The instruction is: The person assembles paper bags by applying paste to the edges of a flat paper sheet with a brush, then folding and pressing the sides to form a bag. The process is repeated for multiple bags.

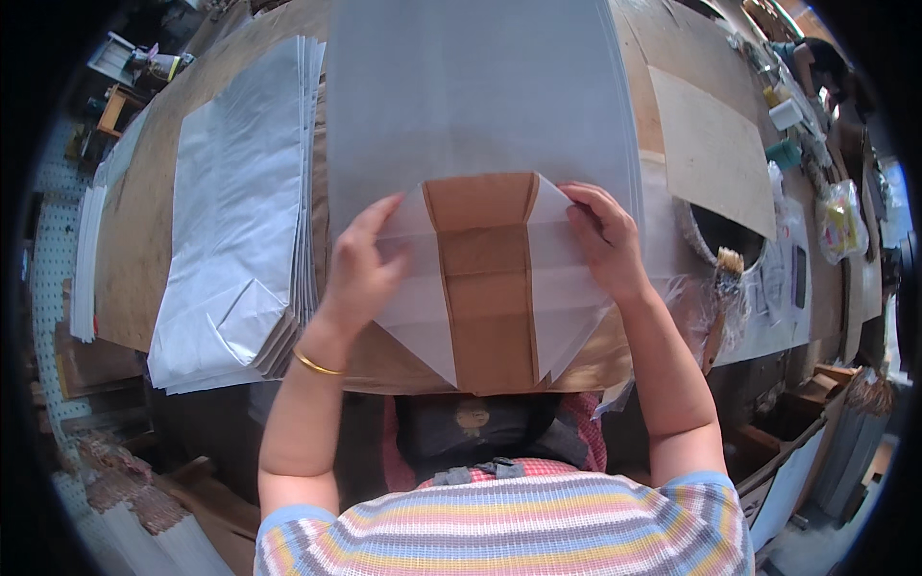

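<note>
1. At ten o'clock: a pile of folded white paper bags (pixel 235 192).
2. Your left hand (pixel 363 264), grip half open, is at ten o'clock on the folded white, brown-centred paper (pixel 490 307); blur hides any contact.
3. That paper lies before you, large white sheets (pixel 471 91) at twelve.
4. Your right hand (pixel 612 240) touches its two-o'clock edge, grip curled; whether it pinches, I cannot tell.

Paper bag (pixel 487 288): white, brown middle. Shirt (pixel 509 523): pink, yellow, blue, grey stripes. Bangle (pixel 315 367): gold.
</note>
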